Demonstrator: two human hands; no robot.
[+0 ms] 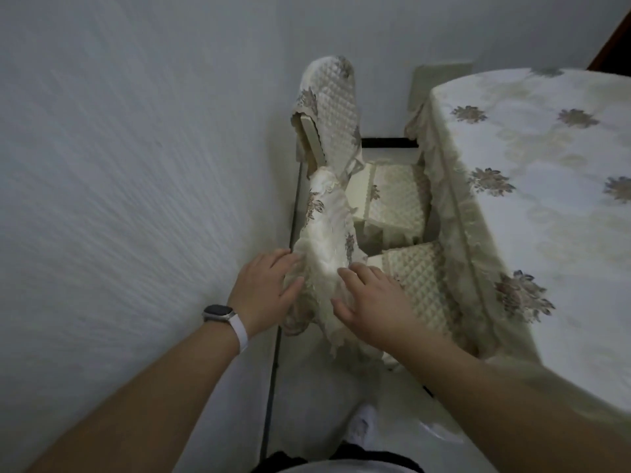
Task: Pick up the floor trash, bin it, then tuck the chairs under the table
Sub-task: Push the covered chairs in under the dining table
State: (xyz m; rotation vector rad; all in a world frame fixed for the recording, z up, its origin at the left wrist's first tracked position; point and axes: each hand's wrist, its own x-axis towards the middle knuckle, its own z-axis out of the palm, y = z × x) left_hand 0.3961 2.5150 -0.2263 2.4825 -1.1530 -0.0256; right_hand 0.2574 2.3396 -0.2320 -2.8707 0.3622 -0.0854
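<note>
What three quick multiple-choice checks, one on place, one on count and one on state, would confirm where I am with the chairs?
1. Where do the left hand and right hand rest?
A. on the near chair's back
B. on the tabletop
C. flat on the wall

2. How many chairs show?
A. one
B. two
C. four

3. How do the hands' fingers lie?
A. clenched into fists
B. spread and fairly straight
C. pinching a piece of trash

Key:
1 A, both hands lie on that cloth-covered back.
2 B, there is the one being touched plus the far chair beyond it.
3 B, the fingers lie spread on the cloth and hold nothing.
</note>
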